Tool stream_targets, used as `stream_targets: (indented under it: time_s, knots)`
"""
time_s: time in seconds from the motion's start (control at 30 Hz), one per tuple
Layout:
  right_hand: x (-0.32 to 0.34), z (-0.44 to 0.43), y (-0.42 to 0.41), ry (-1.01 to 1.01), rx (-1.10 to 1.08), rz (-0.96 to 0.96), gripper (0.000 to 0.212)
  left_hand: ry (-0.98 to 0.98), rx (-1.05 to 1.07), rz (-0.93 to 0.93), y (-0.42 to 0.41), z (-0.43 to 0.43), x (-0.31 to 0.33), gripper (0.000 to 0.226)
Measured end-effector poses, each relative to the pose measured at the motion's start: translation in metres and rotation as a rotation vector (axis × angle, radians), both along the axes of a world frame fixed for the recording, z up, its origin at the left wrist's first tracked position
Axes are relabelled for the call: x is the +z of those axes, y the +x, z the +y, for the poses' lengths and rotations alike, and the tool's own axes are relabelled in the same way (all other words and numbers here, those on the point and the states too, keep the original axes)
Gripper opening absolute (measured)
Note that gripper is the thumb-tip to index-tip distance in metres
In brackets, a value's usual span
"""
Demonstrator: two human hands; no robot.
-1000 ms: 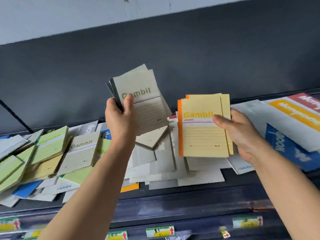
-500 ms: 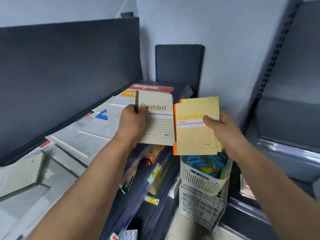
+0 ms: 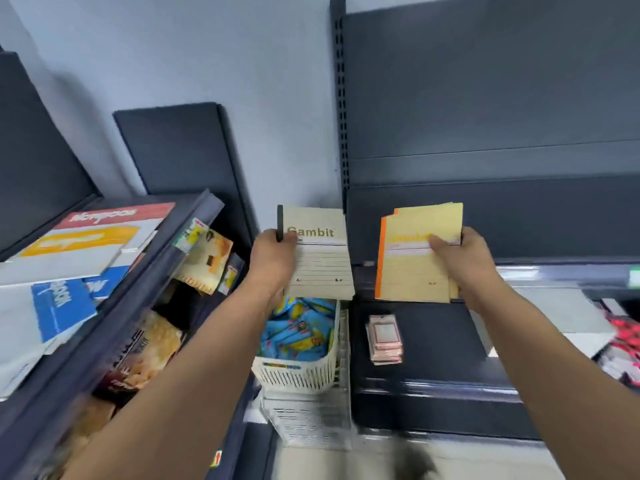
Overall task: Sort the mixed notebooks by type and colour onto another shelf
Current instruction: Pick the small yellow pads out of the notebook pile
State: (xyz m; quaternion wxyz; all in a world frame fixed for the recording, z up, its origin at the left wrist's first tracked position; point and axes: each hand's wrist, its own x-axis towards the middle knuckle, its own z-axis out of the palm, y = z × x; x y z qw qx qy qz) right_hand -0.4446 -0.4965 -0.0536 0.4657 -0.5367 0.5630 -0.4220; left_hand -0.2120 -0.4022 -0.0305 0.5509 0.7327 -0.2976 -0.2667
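My left hand (image 3: 273, 258) grips a small stack of grey-beige "Gambit" notebooks (image 3: 320, 261) by their dark spine, held upright above a basket. My right hand (image 3: 462, 261) holds a stack of yellow "Gambit" notebooks with orange spines (image 3: 410, 268), thumb across the front cover. The yellow stack hangs over the back of a dark shelf (image 3: 433, 341) on the right. The two stacks are side by side, a short gap apart. On the left, the mixed shelf (image 3: 114, 292) still carries large white, red, orange and blue notebooks (image 3: 79, 251).
A white basket (image 3: 298, 372) of blue and yellow packets stands between the two shelf units. A small pink stack (image 3: 385, 338) lies on the right shelf. Snack bags (image 3: 204, 261) hang under the left shelf. A slotted upright post (image 3: 341, 98) divides the units.
The view has swung further right, from the mixed pile to the dark right shelf. Both hands carried their stacks along, and the stacks are now farther apart.
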Motion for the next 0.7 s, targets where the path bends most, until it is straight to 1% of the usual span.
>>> stream_targets:
  time_s: [0.1,0.17,0.3,0.37,0.47,0.53,0.6,0.63,0.7]
  knots:
    - [-0.002,-0.048,-0.031,0.073,-0.017,-0.01,0.029,0.023,-0.007,0.01,-0.024,-0.053,-0.003,0.02]
    - [-0.002,-0.081,-0.047,0.1,0.013,-0.001,0.03,0.055,0.005,-0.031,-0.035,-0.089,-0.006,0.021]
    - [-0.004,-0.136,-0.062,0.117,0.077,0.028,0.032,0.143,0.053,-0.116,-0.044,-0.148,-0.018,0.03]
    - [-0.007,-0.156,-0.063,0.143,0.13,0.051,0.028,0.224,0.045,-0.169,-0.049,-0.168,-0.026,0.031]
    - [-0.016,-0.171,-0.057,0.202,0.266,0.127,0.017,0.341,0.001,-0.204,-0.056,-0.183,-0.041,0.029]
    - [-0.024,-0.169,-0.052,0.221,0.306,0.184,0.028,0.411,-0.016,-0.284,-0.056,-0.18,-0.05,0.03]
    - [-0.031,-0.172,-0.048,0.203,0.319,0.293,0.04,0.484,0.024,-0.388,-0.057,-0.18,-0.057,0.033]
    - [-0.033,-0.171,-0.046,0.167,0.32,0.395,0.043,0.514,0.046,-0.435,-0.057,-0.178,-0.058,0.034]
    - [-0.035,-0.166,-0.044,0.059,0.319,0.667,0.054,0.559,0.072,-0.501,-0.058,-0.175,-0.059,0.033]
